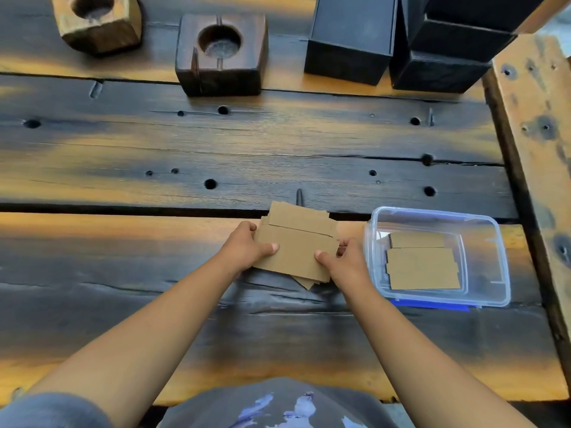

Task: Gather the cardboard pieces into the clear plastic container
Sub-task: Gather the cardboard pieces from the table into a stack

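Note:
A stack of brown cardboard pieces (298, 242) sits at the middle of the wooden table, held from both sides. My left hand (247, 247) grips its left edge with the thumb on top. My right hand (343, 257) grips its right edge, thumb pressed on the top piece. Just right of the stack stands the clear plastic container (500, 242), with two cardboard pieces (421, 267) lying flat inside it. A blue lid edge (432, 304) shows under the container's near side.
Two wooden blocks with round holes (221, 54) (99, 21) stand at the back. Black boxes (401, 41) sit at the back right. A raised wooden beam (534, 149) runs along the table's right edge. The table planks have gaps and drilled holes.

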Motion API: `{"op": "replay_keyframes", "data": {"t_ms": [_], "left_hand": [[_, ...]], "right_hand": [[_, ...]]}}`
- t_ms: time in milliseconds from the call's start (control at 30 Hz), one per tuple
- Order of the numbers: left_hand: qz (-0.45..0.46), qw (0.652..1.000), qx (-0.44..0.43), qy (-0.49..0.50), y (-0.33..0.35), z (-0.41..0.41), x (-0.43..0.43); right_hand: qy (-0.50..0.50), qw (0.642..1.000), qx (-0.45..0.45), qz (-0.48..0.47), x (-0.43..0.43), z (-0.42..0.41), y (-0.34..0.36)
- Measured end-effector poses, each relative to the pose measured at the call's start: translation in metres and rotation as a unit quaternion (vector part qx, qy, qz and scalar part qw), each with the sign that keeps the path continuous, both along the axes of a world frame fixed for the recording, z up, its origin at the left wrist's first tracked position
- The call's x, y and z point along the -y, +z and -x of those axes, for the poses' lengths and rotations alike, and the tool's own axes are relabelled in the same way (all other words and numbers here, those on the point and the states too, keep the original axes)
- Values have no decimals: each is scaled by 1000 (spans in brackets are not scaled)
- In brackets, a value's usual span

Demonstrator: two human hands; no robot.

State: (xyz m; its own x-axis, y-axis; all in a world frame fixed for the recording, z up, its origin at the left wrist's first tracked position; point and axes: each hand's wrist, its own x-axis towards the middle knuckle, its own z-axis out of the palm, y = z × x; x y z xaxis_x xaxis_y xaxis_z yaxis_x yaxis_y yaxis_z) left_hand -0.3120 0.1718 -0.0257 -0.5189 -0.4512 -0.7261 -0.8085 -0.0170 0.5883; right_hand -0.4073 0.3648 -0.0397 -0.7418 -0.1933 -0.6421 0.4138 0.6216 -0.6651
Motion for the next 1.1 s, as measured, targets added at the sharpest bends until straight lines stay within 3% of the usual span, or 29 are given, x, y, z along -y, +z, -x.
{"op": "replay_keyframes", "data": {"t_ms": [333,500,633,1100], "left_hand": [[34,999,2,-3,5,12,-9],[17,999,5,30,3,12,-22],[8,999,24,41,0,8,-26],[-161,980,12,118,6,-26,-24]], "right_hand": [[16,1000,15,2,8,11,5],[-55,995,66,41,5,6,6],[-46,994,85,53,1,-5,0],[0,991,109,80,-5,-13,3]]}}
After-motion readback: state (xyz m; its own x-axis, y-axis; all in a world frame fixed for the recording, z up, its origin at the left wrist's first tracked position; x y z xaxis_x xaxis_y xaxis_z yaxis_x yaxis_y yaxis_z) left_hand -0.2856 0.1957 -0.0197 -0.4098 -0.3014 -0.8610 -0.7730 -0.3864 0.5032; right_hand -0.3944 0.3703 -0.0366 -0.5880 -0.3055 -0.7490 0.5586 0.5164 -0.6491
